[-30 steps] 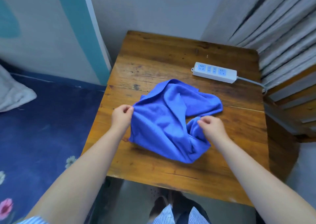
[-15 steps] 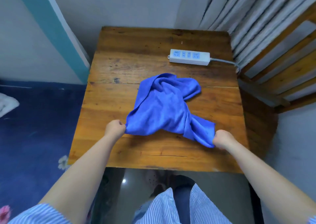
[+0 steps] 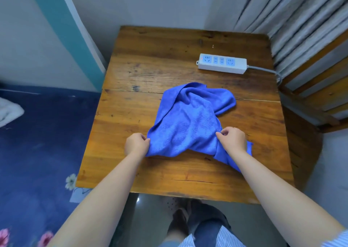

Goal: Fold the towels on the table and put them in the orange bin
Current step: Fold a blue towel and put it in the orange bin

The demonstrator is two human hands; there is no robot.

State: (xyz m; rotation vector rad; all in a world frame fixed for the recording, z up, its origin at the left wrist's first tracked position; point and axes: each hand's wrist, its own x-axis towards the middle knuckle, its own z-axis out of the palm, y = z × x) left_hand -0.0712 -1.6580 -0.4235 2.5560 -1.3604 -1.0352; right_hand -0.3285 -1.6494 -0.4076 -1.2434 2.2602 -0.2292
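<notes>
A blue towel (image 3: 190, 122) lies crumpled on the middle of the wooden counter (image 3: 150, 69), bunched into loose folds at its far end and spreading wider toward the near edge. Its near part is pulled into two corners, one at each hand.

The left hand (image 3: 136, 144) grips the towel's near left corner, its fingers (image 3: 145, 138) curled round the cloth at the edge. The right hand (image 3: 233, 139) rests on the towel's near right part, with its fingers (image 3: 221, 133) pinching a raised fold of the fabric; a further flap of the towel runs under and past this hand toward the counter's near right side. Both forearms reach in from the bottom of the view, bare to the elbow, with striped sleeves at the very bottom.

Behind the towel, well apart from it, a white power strip (image 3: 222, 63) lies on the far right of the counter, its grey cable (image 3: 267, 71) running off over the right edge. Left of the counter is a dark blue floral bedcover (image 3: 37, 143). To the right stand wooden slats (image 3: 316, 62) and a pale curtain (image 3: 286, 20).
</notes>
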